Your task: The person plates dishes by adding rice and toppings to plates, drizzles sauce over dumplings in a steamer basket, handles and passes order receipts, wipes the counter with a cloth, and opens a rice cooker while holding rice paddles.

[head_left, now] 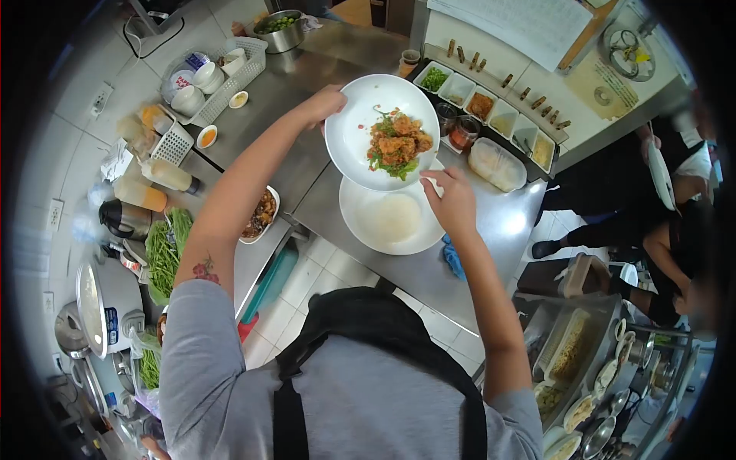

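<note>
Between my two hands is a white plate (349, 146) bearing fried, orange-brown pieces (399, 142) over green leaves. My left hand (326, 106) grips its upper left rim, with the fingers partly hidden beneath. At its lower right rim, my right hand (451, 195) pinches the edge between thumb and fingers. Below, partly covered by the held plate, a second white plate (355, 211) rests on the steel counter with a round mound of white rice (395, 217) on it.
Topping containers (502, 123) line the counter's back right, beside a clear lidded tub (497, 165). A blue cloth (452, 257) lies near the front edge. Left are a basket of bowls (215, 84), squeeze bottles (170, 175) and green vegetables (165, 257). A person (652, 199) stands at right.
</note>
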A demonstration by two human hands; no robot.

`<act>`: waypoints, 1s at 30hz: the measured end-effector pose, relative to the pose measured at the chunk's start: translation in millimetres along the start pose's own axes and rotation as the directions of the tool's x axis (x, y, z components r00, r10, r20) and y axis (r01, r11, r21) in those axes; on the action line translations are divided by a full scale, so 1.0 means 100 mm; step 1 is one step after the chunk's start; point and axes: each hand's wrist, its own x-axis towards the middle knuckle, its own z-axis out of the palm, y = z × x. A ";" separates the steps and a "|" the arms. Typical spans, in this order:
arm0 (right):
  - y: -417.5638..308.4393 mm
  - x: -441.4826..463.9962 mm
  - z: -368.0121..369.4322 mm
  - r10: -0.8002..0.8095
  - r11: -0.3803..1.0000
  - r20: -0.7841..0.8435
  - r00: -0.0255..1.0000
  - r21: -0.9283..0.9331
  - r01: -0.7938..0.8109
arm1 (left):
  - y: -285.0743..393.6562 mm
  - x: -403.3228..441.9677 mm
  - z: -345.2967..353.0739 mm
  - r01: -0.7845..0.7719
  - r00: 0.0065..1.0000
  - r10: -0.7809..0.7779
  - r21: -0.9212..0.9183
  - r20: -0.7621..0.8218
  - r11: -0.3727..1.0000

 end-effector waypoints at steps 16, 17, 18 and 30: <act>0.50 0.29 0.57 0.416 0.901 0.237 0.878 0.026 -0.434 | -0.08 0.66 0.20 -0.010 0.996 -0.002 0.134 0.087 0.991; 0.51 0.28 0.60 0.416 0.897 0.223 0.881 0.058 -0.439 | -0.11 0.71 0.20 -0.030 0.995 0.015 0.147 0.099 0.989; 0.50 0.28 0.60 0.423 0.891 0.223 0.878 0.075 -0.449 | -0.12 0.74 0.20 -0.049 0.993 0.031 0.160 0.112 0.986; 0.43 0.53 0.45 0.407 0.900 0.194 0.892 0.079 -0.428 | 0.26 0.52 0.44 -0.355 0.935 0.284 0.556 0.214 0.752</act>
